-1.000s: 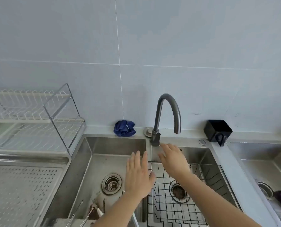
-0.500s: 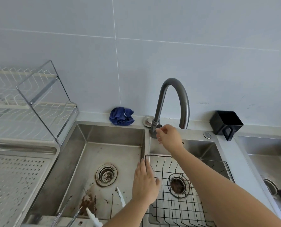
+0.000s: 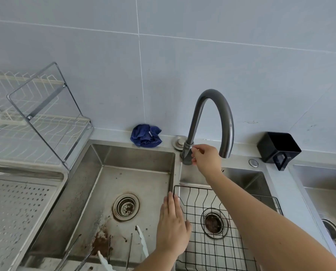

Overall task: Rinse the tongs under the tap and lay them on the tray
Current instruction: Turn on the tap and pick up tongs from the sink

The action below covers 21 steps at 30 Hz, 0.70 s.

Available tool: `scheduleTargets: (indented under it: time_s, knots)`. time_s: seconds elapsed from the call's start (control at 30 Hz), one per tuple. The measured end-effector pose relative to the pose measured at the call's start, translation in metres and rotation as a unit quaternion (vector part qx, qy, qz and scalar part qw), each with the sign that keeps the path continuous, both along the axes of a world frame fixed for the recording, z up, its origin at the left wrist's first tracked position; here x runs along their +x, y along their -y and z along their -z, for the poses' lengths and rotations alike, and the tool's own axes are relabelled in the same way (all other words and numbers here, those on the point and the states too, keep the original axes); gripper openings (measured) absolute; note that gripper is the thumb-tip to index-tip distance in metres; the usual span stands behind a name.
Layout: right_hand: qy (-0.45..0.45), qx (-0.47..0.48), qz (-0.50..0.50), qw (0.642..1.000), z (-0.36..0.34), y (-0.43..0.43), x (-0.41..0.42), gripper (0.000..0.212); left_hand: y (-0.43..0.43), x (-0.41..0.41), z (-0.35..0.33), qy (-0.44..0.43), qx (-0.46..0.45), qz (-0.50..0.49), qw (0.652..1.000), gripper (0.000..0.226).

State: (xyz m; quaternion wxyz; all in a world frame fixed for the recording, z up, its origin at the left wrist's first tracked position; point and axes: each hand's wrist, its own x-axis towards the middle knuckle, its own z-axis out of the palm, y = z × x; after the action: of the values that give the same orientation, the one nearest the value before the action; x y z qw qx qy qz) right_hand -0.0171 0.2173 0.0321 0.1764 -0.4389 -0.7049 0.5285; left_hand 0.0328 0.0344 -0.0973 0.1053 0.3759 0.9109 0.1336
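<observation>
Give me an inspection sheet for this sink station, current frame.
Surface: steel sink, left basin floor stained brown.
Job's things: tongs lying in the left basin; perforated tray at left; tap, no water seen.
Clutter: blue cloth behind the basin; black cup at right; wire basket in the right basin; dish rack at left.
Hands: right hand grips the tap's base; left hand flat on the basin divider.
Cables: nothing seen.
Surroundings: tiled wall; another sink far right.
</observation>
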Motion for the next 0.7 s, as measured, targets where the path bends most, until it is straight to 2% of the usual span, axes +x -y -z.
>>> scheduleTargets:
  time_s: [0.33, 0.57, 0.7]
  knots:
    - [-0.012, 0.002, 0.004, 1.0, 0.0, -0.002, 0.0, 0.016, -0.001, -0.001, 0.01, -0.029, 0.01, -0.003, 1.0, 0.08]
    - [-0.024, 0.015, -0.012, 1.0, -0.001, -0.002, 0.001, 0.013, 0.004, 0.001, -0.013, 0.013, -0.038, 0.012, 0.999, 0.086]
    - [-0.034, 0.023, -0.015, 0.999, 0.002, -0.002, 0.003, 0.013, 0.045, 0.023, -0.039, -0.033, 0.041, 0.043, 0.998, 0.059]
